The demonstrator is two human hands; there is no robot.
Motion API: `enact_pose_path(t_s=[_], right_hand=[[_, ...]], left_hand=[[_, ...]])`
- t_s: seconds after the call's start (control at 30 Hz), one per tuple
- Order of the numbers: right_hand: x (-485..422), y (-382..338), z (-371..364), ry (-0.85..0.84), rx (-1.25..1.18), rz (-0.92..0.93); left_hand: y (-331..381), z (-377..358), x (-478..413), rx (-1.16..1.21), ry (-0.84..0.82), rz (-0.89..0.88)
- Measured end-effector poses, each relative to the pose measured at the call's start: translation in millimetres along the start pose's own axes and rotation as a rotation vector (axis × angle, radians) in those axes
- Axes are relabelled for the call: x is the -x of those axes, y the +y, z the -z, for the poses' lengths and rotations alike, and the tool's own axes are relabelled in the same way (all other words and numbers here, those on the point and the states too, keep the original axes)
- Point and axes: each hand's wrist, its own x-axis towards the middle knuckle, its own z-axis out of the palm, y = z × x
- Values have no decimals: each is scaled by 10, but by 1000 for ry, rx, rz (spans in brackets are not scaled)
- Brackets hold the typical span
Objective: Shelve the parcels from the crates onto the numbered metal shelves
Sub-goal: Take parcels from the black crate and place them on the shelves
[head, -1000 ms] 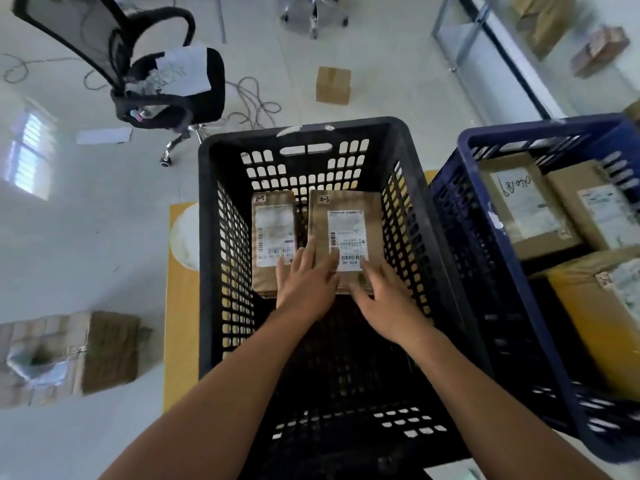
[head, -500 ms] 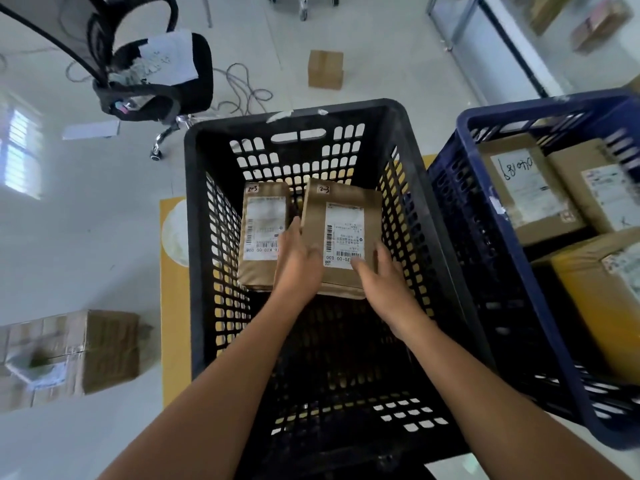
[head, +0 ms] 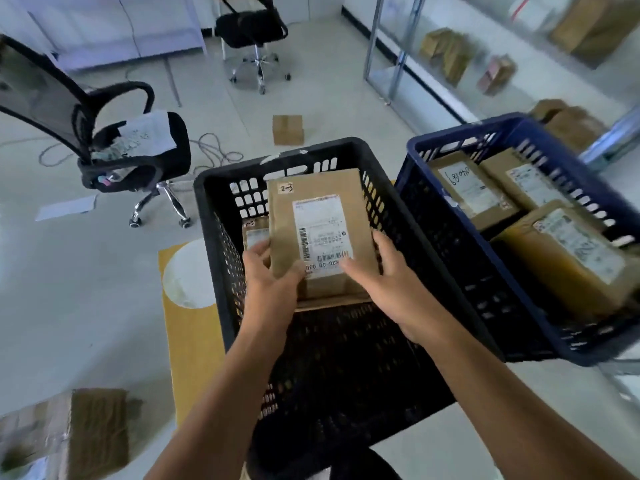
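Note:
A brown cardboard parcel point(head: 320, 206) with a white label and a small tag marked 2-3 is lifted above the black crate point(head: 221, 216). My left hand point(head: 270, 282) grips its near left corner and my right hand point(head: 377, 271) grips its near right edge. A second brown parcel point(head: 254, 233) lies low in the crate, mostly hidden behind the held one. To the right stands a blue crate point(head: 433, 147) with several labelled parcels point(head: 474, 192). Metal shelves point(head: 398, 46) with parcels on them stand at the upper right.
A black office chair point(head: 135, 154) with papers on its seat stands left of the black crate. Another chair point(head: 252, 32) is at the back. A small box point(head: 288, 129) and cables point(head: 214, 154) lie on the floor. A taped box point(head: 69, 434) sits at lower left.
Both hands closed on the right parcel and raised it out of the black crate. The view tilted up, bringing the shelves and the far chair into sight.

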Motion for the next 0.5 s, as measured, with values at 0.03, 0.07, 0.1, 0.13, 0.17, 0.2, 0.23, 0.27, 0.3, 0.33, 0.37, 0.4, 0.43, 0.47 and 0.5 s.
enact_pose_path(t_s=[0.03, 0.07, 0.1, 0.13, 0.17, 0.2, 0.23, 0.27, 0.3, 0.33, 0.37, 0.4, 0.43, 0.47, 0.5], right_hand=[[148, -68, 3, 39, -8, 43], [310, -129, -3, 83, -20, 88], [478, -168, -19, 133, -29, 132], [645, -199, -41, 194, -34, 168], [813, -225, -57, 265, -37, 193], [972, -245, -65, 336, -40, 203], [1122, -259, -56, 406, -42, 202], [1277, -269, -27, 470, -39, 198], [1429, -262, 20, 531, -24, 196], [1581, -227, 86, 590, 1, 197], [1737, -166, 169, 648, 21, 198], [1899, -89, 269, 699, 19, 198], [2072, 1, 374, 739, -8, 198], [2257, 100, 474, 770, -55, 196], [2450, 218, 566, 796, -114, 199]], left_hand=[[88, 46, 59, 36, -28, -37], [177, 92, 122, 66, -60, -76], [265, 141, 194, 84, -106, -111], [355, 186, 273, 88, -167, -134], [437, 216, 365, 84, -233, -152], [498, 233, 465, 56, -292, -178], [550, 219, 574, 14, -340, -215], [599, 176, 698, -22, -387, -255], [642, 110, 830, -40, -440, -284], [663, 28, 960, -49, -502, -302], [659, -66, 1088, -55, -572, -303], [650, -175, 1217, -63, -645, -293], [641, -295, 1353, -68, -710, -281], [618, -423, 1496, -80, -766, -278], [577, -556, 1646, -95, -816, -283]])
